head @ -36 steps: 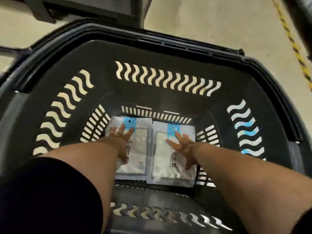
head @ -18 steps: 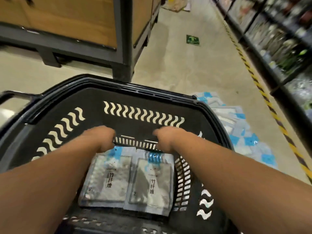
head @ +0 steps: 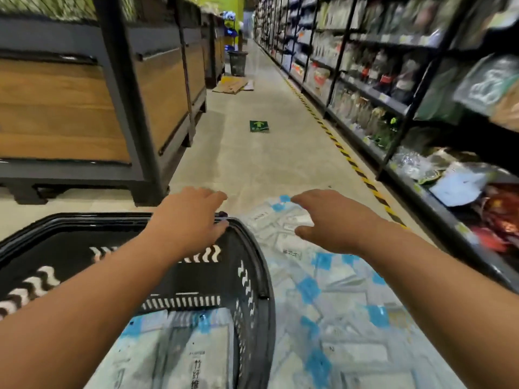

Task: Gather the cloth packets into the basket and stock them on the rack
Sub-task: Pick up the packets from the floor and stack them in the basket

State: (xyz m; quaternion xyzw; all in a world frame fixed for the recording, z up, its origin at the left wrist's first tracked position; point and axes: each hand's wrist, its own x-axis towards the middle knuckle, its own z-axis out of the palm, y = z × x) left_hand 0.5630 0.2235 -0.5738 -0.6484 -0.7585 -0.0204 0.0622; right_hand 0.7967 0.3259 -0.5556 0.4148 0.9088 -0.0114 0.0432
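Packets [head: 331,299] heaped on floor right of basket [head: 252,276], some already inside; right hand [head: 331,220] directly above, spread, empty, nearer; left hand [head: 191,220] unclenched over basket rim.

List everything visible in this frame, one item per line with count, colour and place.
Basket: one, black, lower left on the floor.
Packets in basket: at least two, white with blue tabs, on its bottom.
Packets on floor: a pile, count unclear, white and blue, right of the basket.
Wooden bins: a row, brown with dark frames, left.
Shelves: stocked, dark, along the right.
Floor sign: one, green, mid-aisle.
Cardboard: flattened, brown, far aisle.
Far basket: one, dark, far aisle.
Left hand: open, over the basket's rim.
Right hand: open, over the floor pile.
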